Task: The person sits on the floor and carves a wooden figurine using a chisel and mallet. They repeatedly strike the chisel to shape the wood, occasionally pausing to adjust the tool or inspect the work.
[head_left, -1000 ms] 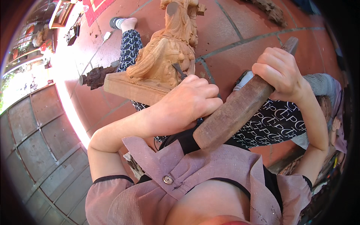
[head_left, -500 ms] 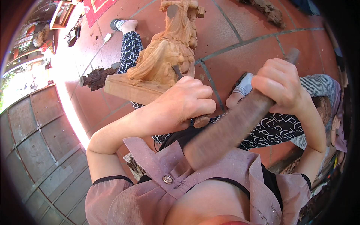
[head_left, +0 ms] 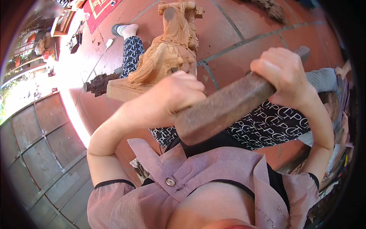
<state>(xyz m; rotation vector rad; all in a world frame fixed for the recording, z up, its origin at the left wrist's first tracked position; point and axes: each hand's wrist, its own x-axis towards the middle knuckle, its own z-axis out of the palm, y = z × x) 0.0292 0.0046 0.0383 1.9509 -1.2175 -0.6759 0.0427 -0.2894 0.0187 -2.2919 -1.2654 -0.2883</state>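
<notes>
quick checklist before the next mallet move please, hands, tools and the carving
1. Right hand closed around the wooden mallet: ok, fingers wrap its narrower end.
2. Left hand closed around the chisel: ok, though just a dark bit of blade shows above the knuckles.
3. Chisel edge seated on the carved wooden figure: cannot tell, its contact is not clear.
4. Mallet's thick end clear of the left hand: cannot tell, they overlap in this view.
5. Gloves on: not ok, both hands are bare.
6. Figure's base supported: cannot tell, its underside is hidden.
</notes>
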